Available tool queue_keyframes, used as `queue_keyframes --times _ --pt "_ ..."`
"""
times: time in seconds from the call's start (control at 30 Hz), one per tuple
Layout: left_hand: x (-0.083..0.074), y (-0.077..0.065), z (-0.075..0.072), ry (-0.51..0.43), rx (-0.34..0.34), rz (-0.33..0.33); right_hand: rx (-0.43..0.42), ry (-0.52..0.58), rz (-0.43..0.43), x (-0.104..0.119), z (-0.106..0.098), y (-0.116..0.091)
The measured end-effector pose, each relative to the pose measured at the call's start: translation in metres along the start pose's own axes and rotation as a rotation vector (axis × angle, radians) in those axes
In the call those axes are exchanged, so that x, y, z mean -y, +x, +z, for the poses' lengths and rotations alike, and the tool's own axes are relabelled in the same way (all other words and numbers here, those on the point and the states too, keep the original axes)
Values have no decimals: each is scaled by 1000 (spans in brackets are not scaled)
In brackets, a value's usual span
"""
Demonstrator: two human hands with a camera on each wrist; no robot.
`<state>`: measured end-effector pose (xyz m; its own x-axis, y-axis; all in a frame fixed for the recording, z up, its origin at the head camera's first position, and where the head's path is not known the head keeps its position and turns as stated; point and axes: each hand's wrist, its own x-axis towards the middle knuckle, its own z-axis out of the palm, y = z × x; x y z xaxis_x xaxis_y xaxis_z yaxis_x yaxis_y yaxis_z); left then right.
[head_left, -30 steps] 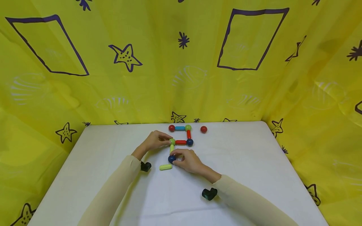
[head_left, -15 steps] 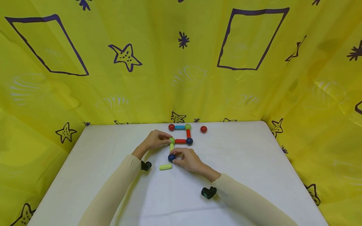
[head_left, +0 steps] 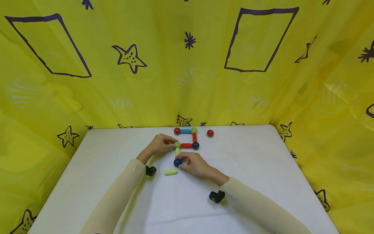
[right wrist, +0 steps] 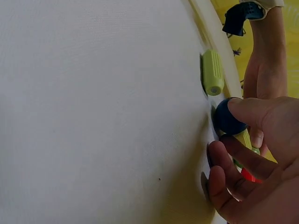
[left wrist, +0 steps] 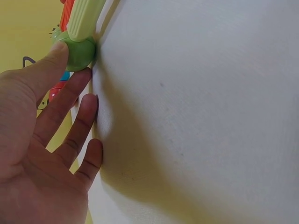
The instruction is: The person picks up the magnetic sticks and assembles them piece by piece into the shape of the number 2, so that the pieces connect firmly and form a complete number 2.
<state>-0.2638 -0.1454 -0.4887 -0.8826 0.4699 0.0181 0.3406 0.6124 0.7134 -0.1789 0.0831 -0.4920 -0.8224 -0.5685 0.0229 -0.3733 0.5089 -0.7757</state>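
Note:
My left hand [head_left: 160, 144] pinches a green ball [left wrist: 80, 53] between thumb and index finger; its other fingers are spread on the white surface. At the near end of a pale green rod [head_left: 177, 152], my right hand [head_left: 196, 164] pinches a dark blue ball [right wrist: 230, 116] with thumb and forefinger. That rod links the two held balls. From the green ball a red rod [head_left: 186, 146] runs right to another blue ball [head_left: 195, 145]. A second red rod [head_left: 194, 137], a green ball [head_left: 194, 130], a light blue rod [head_left: 185, 131] and a red ball [head_left: 177, 131] continue the shape.
A loose pale green rod [head_left: 170, 172] lies just left of and nearer than the held blue ball. A loose red ball [head_left: 210, 133] sits at the back right. The white table [head_left: 248, 156] meets a yellow patterned curtain [head_left: 163, 91] behind and at both sides.
The joined balls and rods sit very slightly higher in the head view, as does the rest of the scene. Both hands keep their holds.

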Motion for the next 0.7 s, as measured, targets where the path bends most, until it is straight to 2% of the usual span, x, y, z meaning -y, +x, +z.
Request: queue_keyframes --times 0.2,0.47,0.7 --pt "-2 0 -1 -15 10 -32 41 -33 -64 1 -9 0" --pt "-3 -2 0 -19 25 -61 57 -60 -93 8 -18 -5" --pt "-5 -2 -2 -18 17 -37 75 -56 -147 16 -22 -9"
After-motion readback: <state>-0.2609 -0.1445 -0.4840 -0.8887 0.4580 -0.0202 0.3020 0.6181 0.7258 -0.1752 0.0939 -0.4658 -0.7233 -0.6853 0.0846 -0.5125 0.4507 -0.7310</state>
